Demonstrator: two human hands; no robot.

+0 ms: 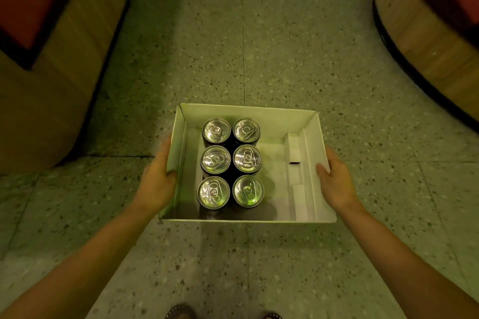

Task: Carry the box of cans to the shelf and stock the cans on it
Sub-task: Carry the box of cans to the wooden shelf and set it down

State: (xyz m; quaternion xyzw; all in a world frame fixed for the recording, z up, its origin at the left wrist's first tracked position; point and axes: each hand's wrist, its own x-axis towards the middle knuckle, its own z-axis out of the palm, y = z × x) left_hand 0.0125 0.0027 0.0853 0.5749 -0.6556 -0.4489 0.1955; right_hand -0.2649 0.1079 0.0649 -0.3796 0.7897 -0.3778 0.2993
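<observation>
The left hand (pixel 158 179) and right hand (pixel 337 184) grip the box (pixel 246 110) by its sides, their fingers hidden behind it. Six cans (pixel 216 159) stand inside.

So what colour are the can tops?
The can tops are shiny silver, seen in the head view.

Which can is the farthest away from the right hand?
The back-row left can; the other five all sit closer to the right hand.
</observation>
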